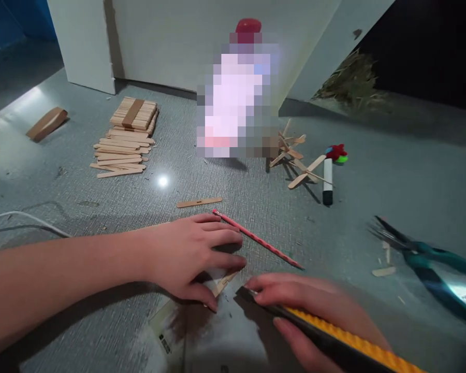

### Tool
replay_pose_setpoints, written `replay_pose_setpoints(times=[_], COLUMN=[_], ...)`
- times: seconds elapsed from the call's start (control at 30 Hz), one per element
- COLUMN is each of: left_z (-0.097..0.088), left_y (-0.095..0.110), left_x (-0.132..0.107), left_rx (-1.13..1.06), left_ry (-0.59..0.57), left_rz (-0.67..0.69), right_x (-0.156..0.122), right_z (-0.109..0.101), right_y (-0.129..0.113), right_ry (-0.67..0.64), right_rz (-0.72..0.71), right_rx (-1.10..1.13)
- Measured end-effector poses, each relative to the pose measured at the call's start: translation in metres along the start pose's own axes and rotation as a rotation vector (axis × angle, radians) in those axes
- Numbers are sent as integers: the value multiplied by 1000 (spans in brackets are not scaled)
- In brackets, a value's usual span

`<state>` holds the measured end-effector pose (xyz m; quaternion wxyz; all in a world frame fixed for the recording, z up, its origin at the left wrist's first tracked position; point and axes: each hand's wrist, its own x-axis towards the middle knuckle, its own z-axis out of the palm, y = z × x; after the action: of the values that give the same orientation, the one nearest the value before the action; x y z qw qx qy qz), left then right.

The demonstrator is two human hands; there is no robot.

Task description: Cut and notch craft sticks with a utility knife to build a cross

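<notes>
My left hand (194, 248) presses down on a wooden craft stick (226, 282), pinning it between thumb and forefinger with its middle showing. Notches appear cut in the stick, over a pale flat sheet (209, 347). In my right hand (314, 305) is a yellow and black utility knife (334, 334), its dark blade pointing left, close to the stick but apart from it. A red patterned pencil (264, 242) lies just beyond my left fingertips. Further off rests another craft stick (199, 202) with a small slot in its middle.
At back left sit a banded bundle of sticks (134, 114) and loose sticks (120, 153), beside a paper band (46, 124). Crossed sticks (306, 172) and a white marker (328, 181) lie back right. Green-handled pliers (427, 259) are at right. A white cable (27, 215) runs left.
</notes>
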<state>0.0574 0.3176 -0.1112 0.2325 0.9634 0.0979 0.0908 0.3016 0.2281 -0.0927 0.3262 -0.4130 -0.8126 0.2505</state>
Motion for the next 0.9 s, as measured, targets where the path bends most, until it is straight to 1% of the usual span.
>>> replay_pose_setpoints(times=[0.13,0.27,0.43,0.5,0.67,0.8,0.9], left_z=[1,0,0,1,1,0,-2], left_y=[1,3,4,4,3,4,4], left_x=[-2,-2,-1,-1,-1,0,1], left_rx=[6,22,38,45,36,34,21], left_ry=[4,-22,-14,-21,-24,-31,-20], left_rz=[-2,1,5,1,-4,-17,-14], right_x=[0,-3,1,2,-1,0,-1], right_z=[5,6,6,7,9,8,7], right_y=[10,17,14,13,11,13,15], right_ry=[-68,-135,-60,-51,-51,-97,-92], right_rz=[-96,-117,-108,-94,-45,-83,-100], right_rx=[57,74,33,21,-2,14,12])
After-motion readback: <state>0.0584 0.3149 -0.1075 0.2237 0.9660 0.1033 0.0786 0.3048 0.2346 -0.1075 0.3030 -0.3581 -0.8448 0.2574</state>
